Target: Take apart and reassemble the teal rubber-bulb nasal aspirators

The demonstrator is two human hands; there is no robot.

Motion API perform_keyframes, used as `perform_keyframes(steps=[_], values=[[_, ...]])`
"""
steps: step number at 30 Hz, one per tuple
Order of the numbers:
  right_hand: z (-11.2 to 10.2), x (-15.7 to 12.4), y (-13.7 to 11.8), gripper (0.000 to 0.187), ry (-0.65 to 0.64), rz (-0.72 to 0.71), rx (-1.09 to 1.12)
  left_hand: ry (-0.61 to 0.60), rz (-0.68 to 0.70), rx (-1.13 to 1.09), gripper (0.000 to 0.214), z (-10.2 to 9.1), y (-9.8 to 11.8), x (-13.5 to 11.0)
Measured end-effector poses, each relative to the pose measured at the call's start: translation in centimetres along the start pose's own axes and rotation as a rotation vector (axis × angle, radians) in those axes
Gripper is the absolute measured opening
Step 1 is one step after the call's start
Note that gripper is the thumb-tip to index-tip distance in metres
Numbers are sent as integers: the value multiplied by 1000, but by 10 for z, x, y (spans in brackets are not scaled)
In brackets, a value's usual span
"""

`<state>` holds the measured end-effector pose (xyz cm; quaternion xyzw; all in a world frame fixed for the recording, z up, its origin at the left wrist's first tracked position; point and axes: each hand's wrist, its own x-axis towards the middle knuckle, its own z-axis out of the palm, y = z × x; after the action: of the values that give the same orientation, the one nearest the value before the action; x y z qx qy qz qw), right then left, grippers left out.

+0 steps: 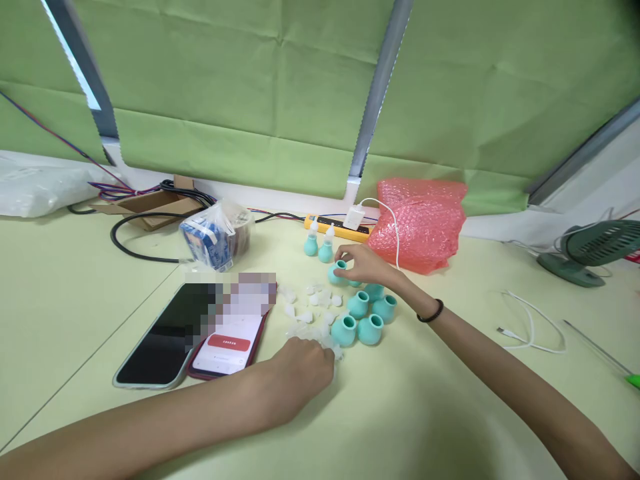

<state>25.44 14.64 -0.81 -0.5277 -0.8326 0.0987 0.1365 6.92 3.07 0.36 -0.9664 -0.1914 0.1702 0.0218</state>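
Note:
My right hand (367,263) is closed round the neck of a teal rubber bulb (337,275), thumb and forefinger at its rim. Several more open-necked bulbs (370,329) stand just in front of it. Behind it are two bulbs fitted with clear nozzles, nasal aspirators by their look (325,248). My left hand (305,365) is a curled fist low over the table, beside a pile of clear plastic pieces (331,341); its fingertips are hidden, so I cannot make out what they hold. Small whitish translucent pieces (304,316) lie scattered beyond that fist.
Two phones, one dark (160,340) and one lit (225,353), lie left. Behind are a plastic-wrapped blue box (207,237), a yellow power strip (340,230) and pink bubble wrap (420,227). At right are a white cable (530,333), a screwdriver (600,350) and a green fan (595,243).

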Motion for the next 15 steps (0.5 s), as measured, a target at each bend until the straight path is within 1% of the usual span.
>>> perform_keyframes(steps=[2,4,6,8,9,11,13,15], values=[[3,6,7,24,-61,6,-23,-2,3,4,21,0,-2,-3],[1,12,10,26,-87,13,-37,-4,1,4,18,1,-4,-5],[-5,18,8,34,-53,34,-51,2,1,0,15,2,-6,-7],[-10,24,4,44,25,57,-73,22,1,0,12,1,-7,-9],[-11,27,1,46,57,60,-82,37,-4,2,11,0,-7,-10],[-8,32,-3,40,75,43,-88,72,-22,10,14,-2,-5,-13],[-1,38,-5,29,54,12,-75,118,-56,7,16,-3,-3,-15],[8,43,-7,24,61,-10,-55,178,-81,5,16,-1,-2,-17]])
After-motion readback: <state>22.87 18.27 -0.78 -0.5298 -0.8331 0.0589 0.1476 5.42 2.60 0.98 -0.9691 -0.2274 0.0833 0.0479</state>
